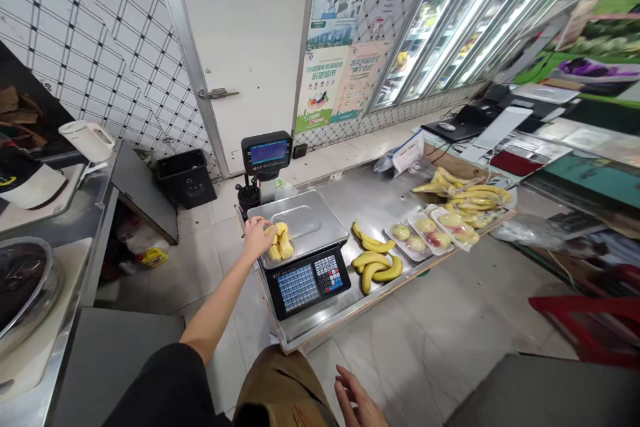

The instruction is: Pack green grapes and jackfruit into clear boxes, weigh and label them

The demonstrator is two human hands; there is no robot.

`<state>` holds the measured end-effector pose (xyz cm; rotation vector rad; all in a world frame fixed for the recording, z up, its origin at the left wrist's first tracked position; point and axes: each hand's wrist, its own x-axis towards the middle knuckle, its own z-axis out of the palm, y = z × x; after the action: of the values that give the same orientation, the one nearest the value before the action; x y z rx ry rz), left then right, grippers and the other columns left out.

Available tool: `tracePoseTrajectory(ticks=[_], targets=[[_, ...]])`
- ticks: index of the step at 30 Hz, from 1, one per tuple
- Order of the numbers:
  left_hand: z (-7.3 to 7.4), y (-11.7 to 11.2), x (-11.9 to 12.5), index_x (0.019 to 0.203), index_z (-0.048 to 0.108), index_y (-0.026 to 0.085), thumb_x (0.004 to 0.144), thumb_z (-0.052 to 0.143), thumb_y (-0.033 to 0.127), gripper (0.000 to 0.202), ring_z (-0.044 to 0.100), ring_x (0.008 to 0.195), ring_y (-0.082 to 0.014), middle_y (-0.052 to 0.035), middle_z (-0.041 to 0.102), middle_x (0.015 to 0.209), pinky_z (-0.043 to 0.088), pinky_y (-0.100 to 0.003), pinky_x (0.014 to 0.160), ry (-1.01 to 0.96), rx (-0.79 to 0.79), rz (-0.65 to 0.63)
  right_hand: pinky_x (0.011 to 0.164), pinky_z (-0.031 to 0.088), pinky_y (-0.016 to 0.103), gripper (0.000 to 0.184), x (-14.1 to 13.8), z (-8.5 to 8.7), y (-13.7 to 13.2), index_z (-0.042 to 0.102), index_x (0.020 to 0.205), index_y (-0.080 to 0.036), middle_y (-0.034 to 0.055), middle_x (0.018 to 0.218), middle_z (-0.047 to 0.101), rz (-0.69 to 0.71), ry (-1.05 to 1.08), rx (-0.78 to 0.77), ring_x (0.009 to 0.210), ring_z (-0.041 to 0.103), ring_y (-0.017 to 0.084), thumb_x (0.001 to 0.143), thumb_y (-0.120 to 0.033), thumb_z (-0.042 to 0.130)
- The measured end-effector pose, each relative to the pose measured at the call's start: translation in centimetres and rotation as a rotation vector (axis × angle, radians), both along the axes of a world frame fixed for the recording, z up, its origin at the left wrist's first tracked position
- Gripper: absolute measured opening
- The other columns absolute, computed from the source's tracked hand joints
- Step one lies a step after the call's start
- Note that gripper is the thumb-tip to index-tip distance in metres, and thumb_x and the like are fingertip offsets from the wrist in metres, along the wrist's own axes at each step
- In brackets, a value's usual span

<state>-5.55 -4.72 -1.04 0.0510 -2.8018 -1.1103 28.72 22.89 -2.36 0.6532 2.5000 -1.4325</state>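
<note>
My left hand (257,238) reaches out to the metal scale (313,210), its fingers curled at the left side of a clear box of yellow cut fruit (283,243). The box rests on the left part of the weighing plate, and my hand hides its near-left edge. Below the plate is the scale's key panel (300,283); a lit display (269,152) stands behind it. My right hand (356,400) hangs low near my trousers, fingers apart and nothing in them.
Loose bananas (375,260) lie right of the scale on the metal table (350,193). Beyond are wrapped fruit trays (430,231) and more bananas (475,199). A black bin (187,180) stands by the door, a counter with a kettle (86,140) at left.
</note>
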Motion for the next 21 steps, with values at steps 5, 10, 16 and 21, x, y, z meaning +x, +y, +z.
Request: tracePoseTrajectory(ticks=[5, 10, 16, 21], targets=[[0.3, 2.1, -1.2, 0.111, 0.077, 0.02, 0.08, 0.08, 0.058, 0.05, 0.038, 0.148, -0.0434, -0.0186, 0.049, 0.162, 0.034, -0.056, 0.121, -0.165, -0.197, -0.063, 0.081, 0.065, 0.049, 0.048, -0.6, 0.9, -1.1, 0.078, 0.095, -0.049, 0.0045, 0.098, 0.085, -0.034, -0.092, -0.15, 0.097, 0.08, 0.039, 0.064, -0.081, 0.062], [0.1, 3.3, -2.3, 0.109, 0.077, 0.018, 0.076, 0.084, 0.046, 0.044, 0.037, 0.148, -0.0441, -0.02, 0.052, 0.16, 0.031, -0.057, 0.122, -0.185, -0.092, -0.049, 0.086, 0.062, 0.052, 0.036, -1.0, 1.7, -1.2, 0.075, 0.088, -0.06, 0.0047, 0.098, 0.083, -0.026, -0.147, -0.203, 0.099, 0.079, 0.038, 0.062, -0.081, 0.064], [1.3, 2.4, -2.1, 0.109, 0.078, 0.015, 0.076, 0.082, 0.041, 0.043, 0.04, 0.149, -0.0386, -0.0206, 0.061, 0.15, 0.03, -0.047, 0.126, -0.09, 0.136, 0.016, 0.093, 0.059, 0.057, 0.032, -1.6, 2.3, -1.6, 0.075, 0.085, -0.062, 0.0071, 0.102, 0.082, -0.045, -0.171, -0.255, 0.107, 0.076, 0.04, 0.06, -0.081, 0.068], [2.3, 0.7, 1.2, 0.099, 0.077, 0.015, 0.095, 0.053, 0.068, 0.058, 0.064, 0.122, -0.0322, -0.0157, 0.076, 0.118, 0.048, -0.042, 0.108, -0.146, 0.454, 0.067, 0.102, 0.056, 0.06, 0.036, -2.0, 3.1, -2.3, 0.078, 0.086, -0.062, 0.0068, 0.106, 0.082, -0.081, -0.173, -0.344, 0.107, 0.075, 0.042, 0.059, -0.085, 0.07]])
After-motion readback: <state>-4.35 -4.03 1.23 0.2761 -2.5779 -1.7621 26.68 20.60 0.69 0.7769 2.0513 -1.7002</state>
